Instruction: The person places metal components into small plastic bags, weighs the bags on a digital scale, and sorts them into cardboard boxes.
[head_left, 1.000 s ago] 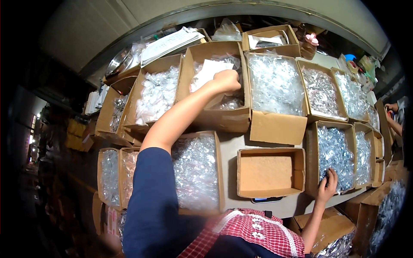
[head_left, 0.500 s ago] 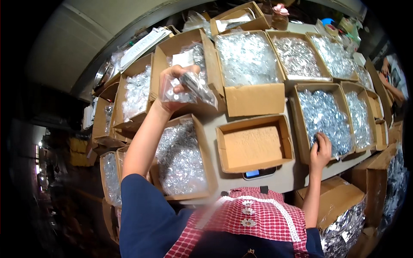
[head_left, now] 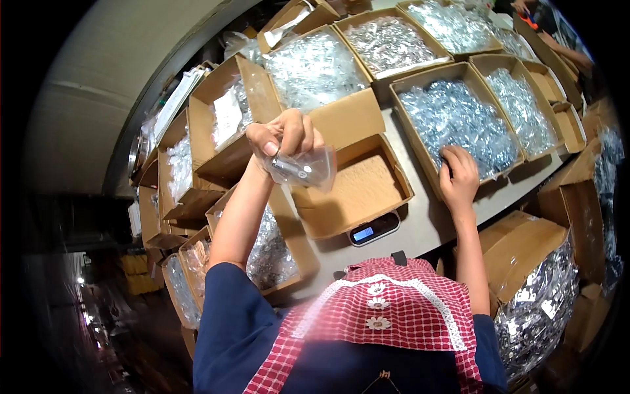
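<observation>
My left hand (head_left: 292,131) is raised and closed on a small clear plastic bag (head_left: 314,172). Small parts show inside, a white round one and a grey one among them. Under the bag is an open cardboard box (head_left: 387,194) whose brown bottom shows. My right hand (head_left: 461,182) rests at the near edge of a box of bluish clear packets (head_left: 459,125). Its fingers are curled in against the packets, and whatever they grip is hidden.
A small scale (head_left: 375,228) with a lit display sits by the open box's near edge. Cardboard boxes of clear packets (head_left: 315,69) line the table's back and left. At the lower right stands a box of silvery packets (head_left: 538,305). Another person's arm (head_left: 567,52) shows at far right.
My view has turned, so the boxes sit differently in it. My left hand has moved right, from over the left boxes to the open box. My right hand stays at the bluish packets.
</observation>
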A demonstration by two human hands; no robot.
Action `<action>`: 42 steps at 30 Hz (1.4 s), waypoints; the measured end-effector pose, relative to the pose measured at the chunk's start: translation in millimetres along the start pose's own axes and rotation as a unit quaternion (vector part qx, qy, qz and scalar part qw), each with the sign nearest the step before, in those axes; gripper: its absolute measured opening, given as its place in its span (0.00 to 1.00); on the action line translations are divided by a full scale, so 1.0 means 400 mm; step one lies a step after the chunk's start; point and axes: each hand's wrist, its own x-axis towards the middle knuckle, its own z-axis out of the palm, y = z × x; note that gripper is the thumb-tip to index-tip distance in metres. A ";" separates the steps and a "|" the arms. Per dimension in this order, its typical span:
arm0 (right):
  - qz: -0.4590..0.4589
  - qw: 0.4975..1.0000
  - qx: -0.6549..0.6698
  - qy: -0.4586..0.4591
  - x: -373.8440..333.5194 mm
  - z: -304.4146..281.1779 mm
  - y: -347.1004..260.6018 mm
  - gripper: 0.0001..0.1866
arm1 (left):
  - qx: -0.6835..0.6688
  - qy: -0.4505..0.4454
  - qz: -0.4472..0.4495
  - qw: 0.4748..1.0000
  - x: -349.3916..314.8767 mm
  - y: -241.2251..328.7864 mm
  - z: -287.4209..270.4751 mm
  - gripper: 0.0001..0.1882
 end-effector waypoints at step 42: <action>-0.001 1.000 -0.007 0.008 0.007 0.004 0.001 0.12 | 0.340 0.495 -0.027 0.799 -0.006 0.048 -0.205 0.09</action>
